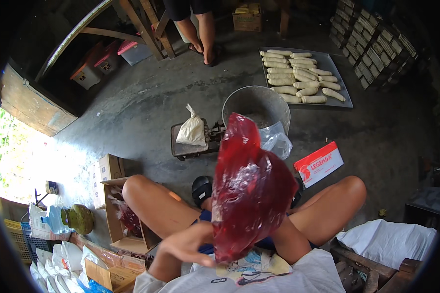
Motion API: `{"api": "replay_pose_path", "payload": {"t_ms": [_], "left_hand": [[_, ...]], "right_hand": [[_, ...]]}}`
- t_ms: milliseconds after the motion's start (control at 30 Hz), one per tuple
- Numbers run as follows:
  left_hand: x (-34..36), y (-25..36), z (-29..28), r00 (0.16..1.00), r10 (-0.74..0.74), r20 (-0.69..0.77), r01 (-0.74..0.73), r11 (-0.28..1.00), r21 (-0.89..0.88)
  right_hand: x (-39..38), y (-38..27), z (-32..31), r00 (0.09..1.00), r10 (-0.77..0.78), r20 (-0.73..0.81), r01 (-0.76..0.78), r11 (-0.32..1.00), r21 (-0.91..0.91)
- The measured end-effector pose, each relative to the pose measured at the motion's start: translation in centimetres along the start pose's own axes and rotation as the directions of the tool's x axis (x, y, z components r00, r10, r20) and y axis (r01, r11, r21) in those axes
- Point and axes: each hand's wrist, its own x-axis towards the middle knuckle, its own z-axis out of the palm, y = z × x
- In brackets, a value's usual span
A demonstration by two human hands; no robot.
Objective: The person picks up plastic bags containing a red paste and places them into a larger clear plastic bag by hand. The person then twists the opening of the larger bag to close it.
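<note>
Red bag (252, 195), bulging and glossy, is in the air above the person's lap, centre of view; at far left, an open carton (130, 244) holds dark red packs (128, 219); next, the left hand (186, 241) has its thumb spread and other fingers at the bag's lower edge, tips hidden, grip impossible to tell; beyond, a tied white bag (191, 132) sits on a scale (181, 149); the right forearm (289, 239) rises behind the red bag, hiding its fingers, so I cannot tell their hold; rightmost lies a red-and-white box (319, 165)

Glossy red bag (252, 195) above blue shorts (206, 215)
</note>
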Motion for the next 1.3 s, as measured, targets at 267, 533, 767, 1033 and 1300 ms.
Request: {"api": "replay_pose_path", "payload": {"t_ms": [267, 533, 767, 1033, 1300], "left_hand": [[5.6, -1.2, -1.7, 0.828, 0.371, -0.420, -0.340, 0.928, 0.151], [6.4, -2.4, -0.6, 0.675, 0.426, -0.602, -0.474, 0.876, 0.088], [9.7, 1.2, 3.1, 0.652, 0.694, -0.304, -0.561, 0.712, 0.422], [12.7, 6.8, 6.4, 0.806, 0.543, 0.236, -0.440, 0.284, 0.852], [14.1, -3.1, 9.2, 0.893, 0.442, -0.084, -0.445, 0.896, -0.019]], "right_hand": [[-0.4, -2.5, -1.6, 0.996, -0.091, -0.015, 0.089, 0.992, -0.087], [0.0, -9.4, -2.5, 0.991, 0.001, -0.135, 0.033, 0.967, 0.254], [0.1, -6.6, -4.4, 0.987, -0.146, 0.070, 0.136, 0.982, 0.130], [-4.6, -12.3, -3.2, 0.964, 0.107, -0.245, -0.073, 0.987, 0.141], [-11.4, -17.7, -3.2, 0.729, 0.482, -0.485, -0.357, 0.873, 0.332]]}}
